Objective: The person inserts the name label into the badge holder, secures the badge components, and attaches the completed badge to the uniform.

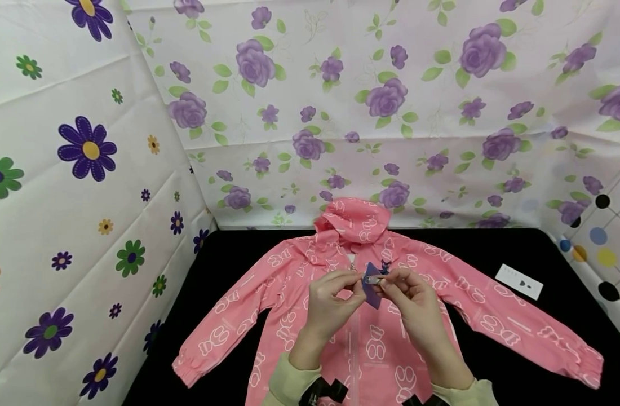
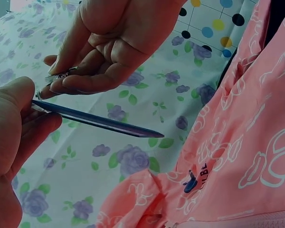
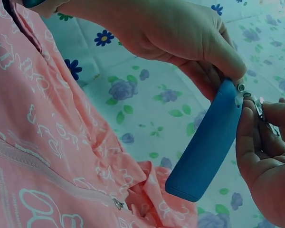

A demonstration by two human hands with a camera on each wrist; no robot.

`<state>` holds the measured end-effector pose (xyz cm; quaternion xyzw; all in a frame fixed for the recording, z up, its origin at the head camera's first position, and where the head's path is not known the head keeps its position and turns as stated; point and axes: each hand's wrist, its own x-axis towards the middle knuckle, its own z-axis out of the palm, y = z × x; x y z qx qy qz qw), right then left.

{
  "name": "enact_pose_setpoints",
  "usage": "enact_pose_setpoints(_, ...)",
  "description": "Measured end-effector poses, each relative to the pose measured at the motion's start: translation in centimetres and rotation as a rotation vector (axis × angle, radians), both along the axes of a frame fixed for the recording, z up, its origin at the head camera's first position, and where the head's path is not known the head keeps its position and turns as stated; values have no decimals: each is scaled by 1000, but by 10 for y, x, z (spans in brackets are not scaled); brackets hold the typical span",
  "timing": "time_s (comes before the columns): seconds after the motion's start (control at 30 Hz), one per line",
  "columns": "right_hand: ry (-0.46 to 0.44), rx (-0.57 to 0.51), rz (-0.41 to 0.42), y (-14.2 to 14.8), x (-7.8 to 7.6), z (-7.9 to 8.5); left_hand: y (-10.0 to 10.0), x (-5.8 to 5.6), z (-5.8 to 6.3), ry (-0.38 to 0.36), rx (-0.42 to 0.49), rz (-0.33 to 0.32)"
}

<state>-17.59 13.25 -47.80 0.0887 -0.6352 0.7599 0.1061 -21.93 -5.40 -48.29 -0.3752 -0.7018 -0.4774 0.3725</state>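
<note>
Over the chest of a pink hooded jacket [image 1: 358, 321], both hands are at a thin blue badge holder [image 1: 373, 301]. My left hand [image 1: 330, 299] pinches its top end between thumb and fingers. My right hand [image 1: 416, 299] pinches a small metal badge clip [image 3: 260, 110] at the same end. In the right wrist view, a clear strap with a round snap [image 3: 241, 88] sits between the holder and the clip. The holder appears nearly edge-on in the left wrist view, where the right fingers [image 2: 85, 88] partly cover the clip.
The jacket lies spread on a black table [image 1: 229, 259], hood at the back and sleeves out to both sides. A small dark blue figure [image 1: 385, 267] sits on its chest. A white card [image 1: 519, 282] with dark shapes lies right of it. Flowered cloth [image 1: 391, 101] hangs behind.
</note>
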Motion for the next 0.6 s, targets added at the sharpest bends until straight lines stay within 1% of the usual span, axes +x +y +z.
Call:
enact_pose_setpoints(0.13, 8, -15, 3, 1, -1, -1, 1, 0, -1, -8, 1, -4)
enact_pose_setpoints(0.27, 17, -30, -3, 4, -1, 1, 2, 0, -1, -14, 23, 0)
enact_pose_setpoints(0.43, -3, -53, -20, 7, -1, 5, 5, 1, 1, -50, 60, -2)
enact_pose_setpoints(0.6, -32, -73, -33, 9, 1, 8, 6, 1, 0, -79, 59, 15)
